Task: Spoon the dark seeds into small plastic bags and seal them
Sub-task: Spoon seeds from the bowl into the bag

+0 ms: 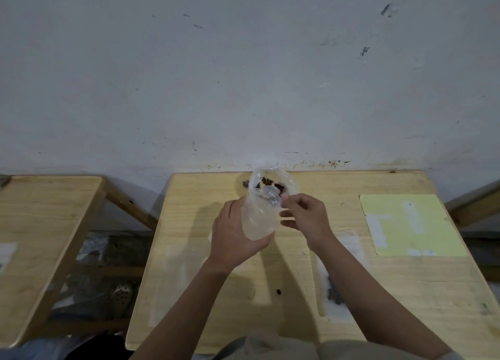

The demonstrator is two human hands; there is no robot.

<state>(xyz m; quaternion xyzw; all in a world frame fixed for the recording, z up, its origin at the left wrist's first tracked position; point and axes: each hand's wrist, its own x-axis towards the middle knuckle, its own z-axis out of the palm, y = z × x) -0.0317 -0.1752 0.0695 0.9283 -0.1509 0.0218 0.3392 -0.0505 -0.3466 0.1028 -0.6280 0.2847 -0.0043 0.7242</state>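
The left hand (238, 232) grips the clear plastic bag (261, 213) above the surface (270, 278). The right hand (305, 216) pinches a clear spoon (272, 193) at the bag's mouth.

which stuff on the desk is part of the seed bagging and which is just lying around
In use:
left hand holding clear bag
right hand pinching clear spoon
dark seeds behind the bag
filled bag

Lying about:
yellow sheet
stray seed
side table
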